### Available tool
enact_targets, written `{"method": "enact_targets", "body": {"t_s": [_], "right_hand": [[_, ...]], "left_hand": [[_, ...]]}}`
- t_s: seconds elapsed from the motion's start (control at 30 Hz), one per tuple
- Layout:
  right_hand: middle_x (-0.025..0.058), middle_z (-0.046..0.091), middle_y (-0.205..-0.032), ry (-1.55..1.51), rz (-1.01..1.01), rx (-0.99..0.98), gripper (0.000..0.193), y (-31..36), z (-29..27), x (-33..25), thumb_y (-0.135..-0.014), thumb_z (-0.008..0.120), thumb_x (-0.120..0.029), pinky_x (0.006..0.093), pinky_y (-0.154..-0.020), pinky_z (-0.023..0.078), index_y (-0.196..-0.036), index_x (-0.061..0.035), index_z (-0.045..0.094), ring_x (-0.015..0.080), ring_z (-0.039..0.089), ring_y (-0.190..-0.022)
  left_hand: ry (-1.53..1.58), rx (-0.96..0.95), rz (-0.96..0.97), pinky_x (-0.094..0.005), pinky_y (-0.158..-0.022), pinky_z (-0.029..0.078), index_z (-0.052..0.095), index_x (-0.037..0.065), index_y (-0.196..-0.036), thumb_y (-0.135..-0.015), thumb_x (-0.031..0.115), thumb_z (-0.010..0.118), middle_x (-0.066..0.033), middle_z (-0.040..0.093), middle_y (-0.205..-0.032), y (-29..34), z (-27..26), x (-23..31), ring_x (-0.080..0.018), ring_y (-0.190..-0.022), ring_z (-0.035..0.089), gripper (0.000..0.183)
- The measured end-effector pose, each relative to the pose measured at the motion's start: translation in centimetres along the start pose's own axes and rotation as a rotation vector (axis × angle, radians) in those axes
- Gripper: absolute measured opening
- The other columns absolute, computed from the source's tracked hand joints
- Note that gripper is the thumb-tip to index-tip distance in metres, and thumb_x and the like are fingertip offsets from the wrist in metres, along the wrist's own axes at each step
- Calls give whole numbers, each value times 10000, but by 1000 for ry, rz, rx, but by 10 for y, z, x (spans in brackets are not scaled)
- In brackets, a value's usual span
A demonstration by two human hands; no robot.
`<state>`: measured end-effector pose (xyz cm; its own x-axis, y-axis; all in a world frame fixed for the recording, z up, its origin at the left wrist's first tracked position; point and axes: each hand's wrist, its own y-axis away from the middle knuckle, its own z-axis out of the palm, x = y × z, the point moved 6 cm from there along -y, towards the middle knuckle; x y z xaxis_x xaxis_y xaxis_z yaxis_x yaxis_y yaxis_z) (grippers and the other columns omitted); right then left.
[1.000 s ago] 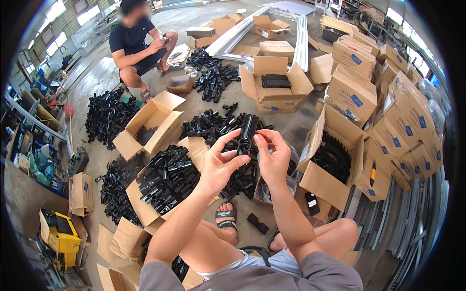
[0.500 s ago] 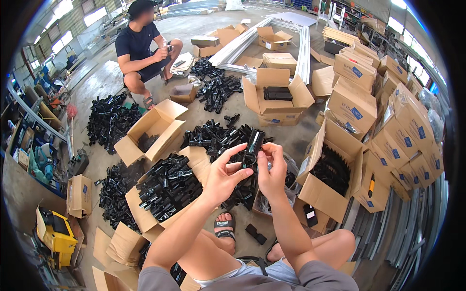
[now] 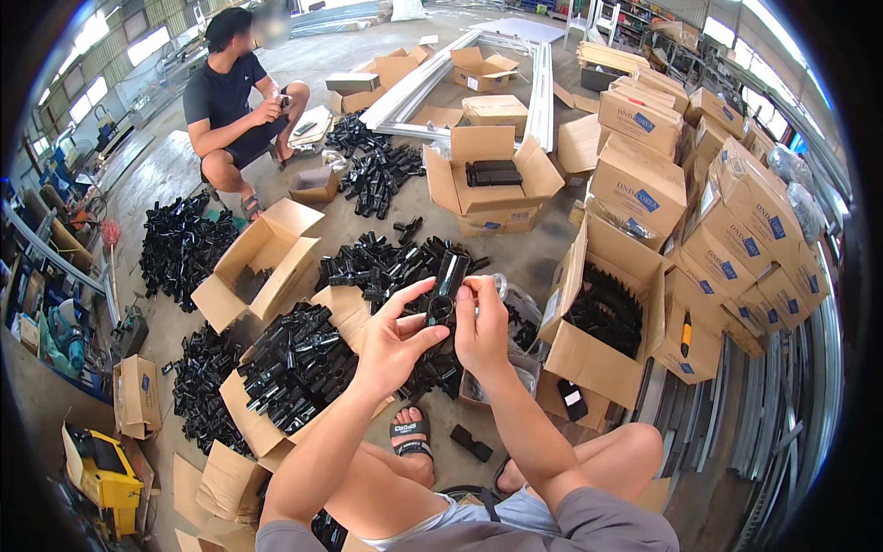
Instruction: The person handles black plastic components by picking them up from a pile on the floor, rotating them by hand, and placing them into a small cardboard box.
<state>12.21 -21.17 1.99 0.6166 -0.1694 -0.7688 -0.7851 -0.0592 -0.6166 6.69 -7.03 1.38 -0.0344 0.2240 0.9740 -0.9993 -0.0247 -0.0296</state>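
A glossy black tube-shaped fitting (image 3: 450,276) is held up in front of me, its round open end tilted toward me. My left hand (image 3: 391,342) has its thumb and fingers closed around the lower left side of the fitting. At its right side my right hand (image 3: 481,327) is pinched closed; whether a small piece sits between those fingertips is hidden. Below and beyond the hands lie a heap of similar black fittings (image 3: 368,267) and a flattened carton loaded with more black fittings (image 3: 296,368).
An open carton of black toothed-looking parts (image 3: 602,313) stands to my right, before stacked closed cartons (image 3: 736,230). An open carton (image 3: 262,262) is ahead left. A co-worker (image 3: 225,101) squats at far left by another heap (image 3: 184,244). A black piece (image 3: 471,443) lies near my feet.
The black fitting has tipped so that its round open end now shows toward me. Both hands stay on it. The whole view has shifted, moving the surroundings leftward in the picture.
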Motion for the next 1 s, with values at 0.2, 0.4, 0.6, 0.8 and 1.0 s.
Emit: {"method": "enact_targets", "body": {"t_s": [0.2,0.4,0.6,0.8,1.0], "right_hand": [[36,535,-662,-329,334,25,352,12,17,33,-1129,457,-243,320,-547,388,-893,-6,570,93,465,-617],[-48,498,-633,-522,578,49,594,32,31,67,-1149,417,-427,267,-539,331,-717,-49,569,50,422,-606],[-43,443,-605,-265,744,467,611,49,-14,229,-1133,397,-505,276,-517,299,-661,-128,487,86,387,-536],[186,769,-1075,654,955,-30,226,109,-53,447,-914,697,-285,481,-960,545,-1054,-130,783,396,712,-1074],[193,753,-1142,710,1015,-264,282,105,-11,468,-882,753,-242,504,-947,543,-1125,-99,757,398,697,-1123]], "left_hand": [[12,10,-14,-274,-928,571,493,92,-1525,-901,-122,725,-104,742,-1191,0,-1,-7,-126,-1059,689,699],[-354,67,-2,-274,-928,561,523,67,-1506,-885,-144,712,-109,734,-1210,-7,-6,-8,-113,-1059,686,683],[-779,142,10,-246,-901,537,608,58,-1443,-868,-145,724,-87,748,-1206,-13,-40,5,-63,-1031,662,621],[-881,212,19,-326,-846,568,684,186,-1374,-808,34,839,-153,737,-1244,-33,-62,2,-291,-1048,757,606],[-961,102,-41,-263,-877,556,642,66,-1406,-821,-126,763,-145,762,-1219,-41,-66,-15,-79,-1052,686,627]]}}
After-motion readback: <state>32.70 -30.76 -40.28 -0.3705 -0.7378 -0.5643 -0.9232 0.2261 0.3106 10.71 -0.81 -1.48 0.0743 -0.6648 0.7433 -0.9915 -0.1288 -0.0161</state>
